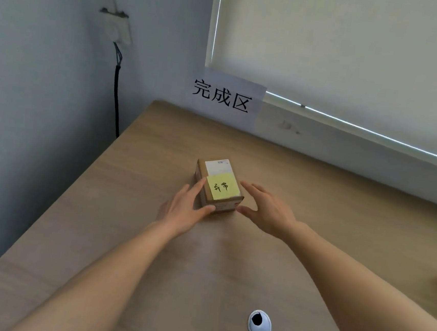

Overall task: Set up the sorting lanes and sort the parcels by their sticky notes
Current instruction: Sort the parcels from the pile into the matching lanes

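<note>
Parcel (219, 185) between both hands, paper sign (222, 96) behind

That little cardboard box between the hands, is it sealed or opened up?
Shut, as far as the view shows. The cardboard box has a flat, closed top, with a white label and a yellow sticky note lying on it.

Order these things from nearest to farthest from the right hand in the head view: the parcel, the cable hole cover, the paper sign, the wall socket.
From the right hand:
1. Parcel, just left of the fingertips.
2. Cable hole cover, near table edge.
3. Paper sign, on the far wall.
4. Wall socket, upper left.
</note>
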Available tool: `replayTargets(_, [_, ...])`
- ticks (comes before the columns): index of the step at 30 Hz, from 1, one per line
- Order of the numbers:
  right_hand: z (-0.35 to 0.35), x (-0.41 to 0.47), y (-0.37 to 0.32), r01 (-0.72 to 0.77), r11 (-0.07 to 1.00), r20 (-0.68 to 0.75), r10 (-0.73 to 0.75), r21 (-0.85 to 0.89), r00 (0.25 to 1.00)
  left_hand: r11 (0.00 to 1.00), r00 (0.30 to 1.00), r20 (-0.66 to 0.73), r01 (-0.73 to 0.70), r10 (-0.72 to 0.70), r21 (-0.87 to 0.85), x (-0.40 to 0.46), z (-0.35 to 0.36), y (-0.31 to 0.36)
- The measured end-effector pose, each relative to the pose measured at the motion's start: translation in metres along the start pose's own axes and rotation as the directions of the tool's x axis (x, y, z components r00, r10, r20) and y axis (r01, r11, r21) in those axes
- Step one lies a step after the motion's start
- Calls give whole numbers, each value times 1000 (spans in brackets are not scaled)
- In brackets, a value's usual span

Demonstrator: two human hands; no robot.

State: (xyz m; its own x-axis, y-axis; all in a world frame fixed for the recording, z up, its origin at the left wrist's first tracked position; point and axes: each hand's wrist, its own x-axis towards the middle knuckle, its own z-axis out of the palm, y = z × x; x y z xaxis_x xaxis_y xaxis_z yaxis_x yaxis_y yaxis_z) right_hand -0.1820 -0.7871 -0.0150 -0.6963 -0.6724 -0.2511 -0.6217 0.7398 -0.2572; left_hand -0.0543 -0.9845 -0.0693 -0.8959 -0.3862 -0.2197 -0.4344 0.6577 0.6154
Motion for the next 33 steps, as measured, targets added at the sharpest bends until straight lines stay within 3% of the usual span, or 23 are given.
replayTargets(8, [51,74,15,49,964,-13,-47,262,999,980,997,-63,-52,41,-190,50,47,-14])
replayTargets(16, [61,61,16,25,926,3,-28,377,1000,948,987,-159,-64,14,-311,39,60,-7])
replayTargets(20, [49,33,11,-1,922,29,-11,388,1000,947,994,-110,-54,20,-316,19,54,6])
replayTargets(24, [15,-12,2,9,917,-33,4,399,999,958,995,-95,-55,29,-283,-8,27,41])
replayTargets(33, [-112,-185,-16,33,895,-198,62,444,978,957,977,-104,-204,185,-205,-142,-58,181])
